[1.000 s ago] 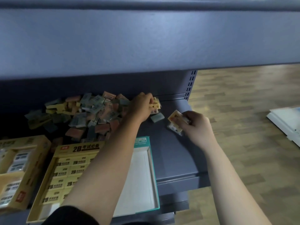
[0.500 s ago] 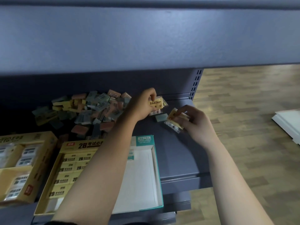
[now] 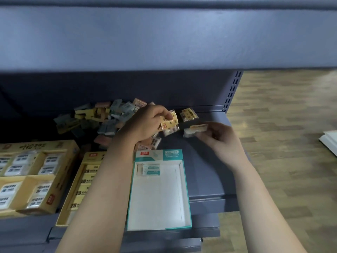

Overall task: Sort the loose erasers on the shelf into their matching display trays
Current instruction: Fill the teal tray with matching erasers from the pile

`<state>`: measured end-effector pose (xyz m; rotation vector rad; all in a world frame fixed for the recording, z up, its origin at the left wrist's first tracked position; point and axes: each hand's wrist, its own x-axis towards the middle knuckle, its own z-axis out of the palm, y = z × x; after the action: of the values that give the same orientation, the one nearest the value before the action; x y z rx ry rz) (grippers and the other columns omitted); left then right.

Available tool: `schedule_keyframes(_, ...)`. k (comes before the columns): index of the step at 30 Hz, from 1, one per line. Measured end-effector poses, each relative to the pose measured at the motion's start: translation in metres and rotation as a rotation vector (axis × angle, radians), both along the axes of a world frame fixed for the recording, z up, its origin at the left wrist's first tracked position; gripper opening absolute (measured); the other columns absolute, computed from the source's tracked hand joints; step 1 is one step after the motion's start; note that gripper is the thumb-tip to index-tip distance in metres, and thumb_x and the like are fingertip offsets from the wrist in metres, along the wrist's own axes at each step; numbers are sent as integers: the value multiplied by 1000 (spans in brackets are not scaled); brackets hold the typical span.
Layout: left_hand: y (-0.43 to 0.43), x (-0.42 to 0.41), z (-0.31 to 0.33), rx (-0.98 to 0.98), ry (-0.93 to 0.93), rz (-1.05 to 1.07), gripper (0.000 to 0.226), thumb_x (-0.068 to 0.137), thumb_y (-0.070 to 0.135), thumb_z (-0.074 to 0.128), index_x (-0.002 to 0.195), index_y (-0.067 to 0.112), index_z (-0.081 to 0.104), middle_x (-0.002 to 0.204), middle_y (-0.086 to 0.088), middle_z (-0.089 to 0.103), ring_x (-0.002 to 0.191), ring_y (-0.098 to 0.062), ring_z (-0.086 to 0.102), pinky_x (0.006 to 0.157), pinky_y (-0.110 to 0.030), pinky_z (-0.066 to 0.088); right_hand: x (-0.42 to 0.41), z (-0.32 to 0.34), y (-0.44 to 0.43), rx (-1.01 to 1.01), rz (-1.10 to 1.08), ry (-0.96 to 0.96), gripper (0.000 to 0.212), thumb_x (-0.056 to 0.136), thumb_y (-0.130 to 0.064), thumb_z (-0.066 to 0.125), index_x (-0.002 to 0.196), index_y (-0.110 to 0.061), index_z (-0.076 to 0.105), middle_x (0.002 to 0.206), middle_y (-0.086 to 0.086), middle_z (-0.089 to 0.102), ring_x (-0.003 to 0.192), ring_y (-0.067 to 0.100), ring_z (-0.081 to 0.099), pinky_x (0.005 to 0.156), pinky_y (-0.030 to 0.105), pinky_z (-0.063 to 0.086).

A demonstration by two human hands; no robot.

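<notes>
A heap of loose erasers lies at the back of the grey shelf. My left hand pinches a yellow wrapped eraser at the heap's right edge. Just right of it, my right hand holds another yellow wrapped eraser, blurred. A third yellow wrapped eraser lies on the shelf behind them. In front stand a teal-rimmed white tray holding a single teal eraser, a yellow 2B tray and a yellow tray of white erasers.
The shelf above overhangs the heap and shades it. A perforated upright closes the shelf's right end. Wooden floor lies to the right, with a white flat object at the frame's edge.
My left hand has lifted its yellow eraser clear of the heap. My right hand has turned its eraser and drawn it slightly right. The camera has tilted, showing more of the trays.
</notes>
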<state>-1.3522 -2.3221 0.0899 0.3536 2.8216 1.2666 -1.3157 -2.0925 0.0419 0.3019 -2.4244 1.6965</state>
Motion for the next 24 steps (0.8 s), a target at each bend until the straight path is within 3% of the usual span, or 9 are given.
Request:
schedule_keyframes(2,-7,10,3,65,-32,10,46,90,-8,45,91,32,69,113,4,66,106,-15,63,92,-37,52,0,-1,-3,-21,-39,-20,33,77,-39,72,85,-7,67,62,-3,44,60,19,37,59,35,29)
schedule_keyframes(3,-11,15,4,82,-40,18,46,90,-9,49,90,33,68,108,8,67,102,-15,65,86,-35,55,1,0,-5,-48,-48,-36,41,75,-41,73,85,-3,66,65,1,53,61,27,43,59,39,35)
schedule_keyframes(4,-15,20,6,85,-36,24,45,89,-8,53,89,35,67,105,9,68,97,-14,67,81,-34,56,0,-1,-6,-71,-43,-51,39,76,-40,75,88,-4,68,76,9,65,68,35,54,63,42,44)
schedule_keyframes(6,-20,28,8,87,-10,22,41,87,-4,61,88,37,65,109,8,69,96,-13,68,80,-36,58,2,-1,-8,-147,-1,-101,16,85,-24,74,96,-12,72,97,15,72,80,34,65,67,36,52)
schedule_keyframes(8,-23,35,9,113,11,11,33,87,2,67,92,34,65,112,7,68,97,-12,69,79,-36,60,6,1,-12,-248,63,-165,10,92,-10,65,101,-10,70,95,10,74,76,24,63,56,25,51)
schedule_keyframes(13,-22,49,5,120,78,7,20,88,16,69,94,35,63,94,12,68,88,-11,67,80,-43,57,16,3,-21,-290,145,-190,17,98,-9,55,107,-2,66,87,12,73,63,19,60,46,22,44)
schedule_keyframes(16,-21,57,3,43,114,76,22,89,23,68,93,43,57,94,20,58,88,-2,56,80,-30,48,19,5,-24,-305,137,-193,19,100,-12,53,109,-3,67,81,12,71,55,17,56,43,21,42)
schedule_keyframes(20,-24,67,0,-3,115,140,16,89,32,67,100,37,57,113,10,48,95,-5,50,75,-12,39,23,8,-28,-336,106,-190,21,98,-12,57,116,-3,63,77,12,68,51,17,54,42,22,42)
schedule_keyframes(24,-30,78,-7,63,78,217,15,89,36,67,101,29,60,102,13,63,97,-9,60,78,-23,47,28,13,-33,-319,136,-180,30,91,1,63,120,-4,55,78,18,64,53,21,54,45,26,42)
